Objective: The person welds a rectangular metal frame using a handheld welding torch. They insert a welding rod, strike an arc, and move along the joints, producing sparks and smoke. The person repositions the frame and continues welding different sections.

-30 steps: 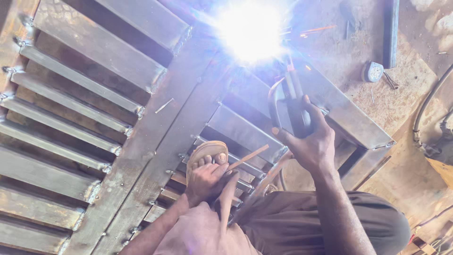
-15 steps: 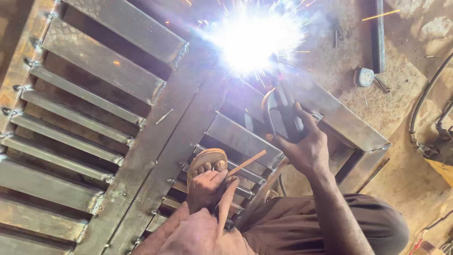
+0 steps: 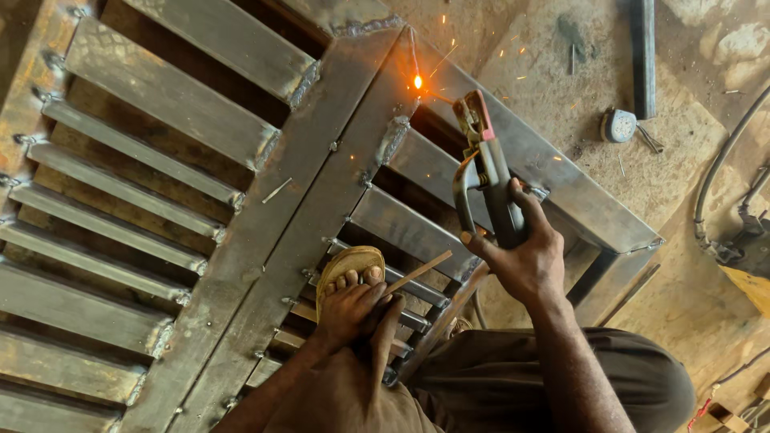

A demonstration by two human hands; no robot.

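Observation:
My right hand (image 3: 525, 261) is closed around a dark welding electrode holder (image 3: 489, 180) with a red-tipped jaw. Its rod reaches up and left to a small orange glowing spot (image 3: 417, 82) on the joint of a grey steel louvred frame (image 3: 321, 184) lying flat on the ground. A few sparks scatter around that spot. My bare foot in a tan sandal (image 3: 349, 277) rests on the slats just left of the hand. A thin stick (image 3: 413, 274) lies by the toes. I cannot see my left hand.
Angled steel slats (image 3: 120, 192) fill the left half of the frame. On the sandy ground at the upper right lie a small round gauge-like object (image 3: 618, 125) and a dark steel bar (image 3: 643, 56). Cables and hoses (image 3: 722, 192) run along the right edge.
The blinding white arc glare has died down to a small orange glow with sparks. My right hand and the holder have stayed in nearly the same place.

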